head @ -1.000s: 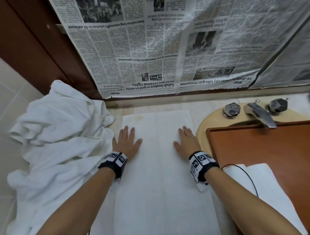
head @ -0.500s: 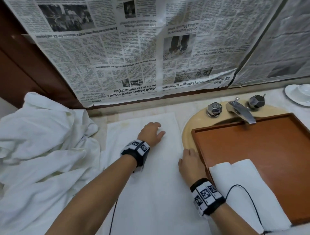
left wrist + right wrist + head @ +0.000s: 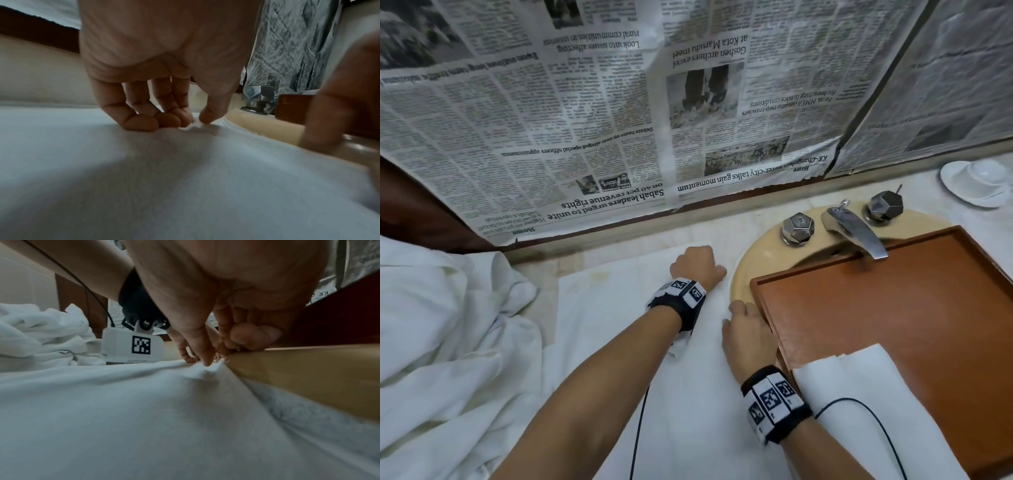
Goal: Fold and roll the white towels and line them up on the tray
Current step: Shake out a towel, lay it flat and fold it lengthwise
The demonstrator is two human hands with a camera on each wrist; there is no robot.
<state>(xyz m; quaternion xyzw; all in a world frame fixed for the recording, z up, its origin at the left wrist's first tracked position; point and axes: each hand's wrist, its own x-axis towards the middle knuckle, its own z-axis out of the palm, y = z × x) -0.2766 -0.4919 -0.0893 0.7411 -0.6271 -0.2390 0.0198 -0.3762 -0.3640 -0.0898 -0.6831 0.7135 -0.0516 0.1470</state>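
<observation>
Towel: a white towel (image 3: pixel 619 359) lies spread flat on the desk (image 3: pixel 726 226), between a heap of white cloth and the sink; its right edge runs just beside the sink rim.
Left hand: the left hand (image 3: pixel 697 263) reaches across to the towel's far right corner — in the left wrist view its fingers (image 3: pixel 141 120) and thumb pinch a small peak of the cloth there.
Right hand: the right hand (image 3: pixel 748 334) sits on the towel's right edge, nearer the person, against the tray's left wall; in the right wrist view its thumb and fingers (image 3: pixel 205 352) pinch the hem, raising a small ridge.
Tray: a brown wooden tray (image 3: pixel 928 308) rests over the sink (image 3: pixel 743 274), its far edge under the tap (image 3: pixel 856 229).
Folded towel: a second white towel (image 3: pixel 866 411) lies folded on the tray's near left part, overhanging its near edge.
Heap: crumpled white cloth (image 3: pixel 448 325) piled at the left — touching the spread towel.
Wall: newspaper (image 3: pixel 619 120) hung upside down behind the desk.
Cup: a white cup and saucer (image 3: pixel 977 181) at the far right.
</observation>
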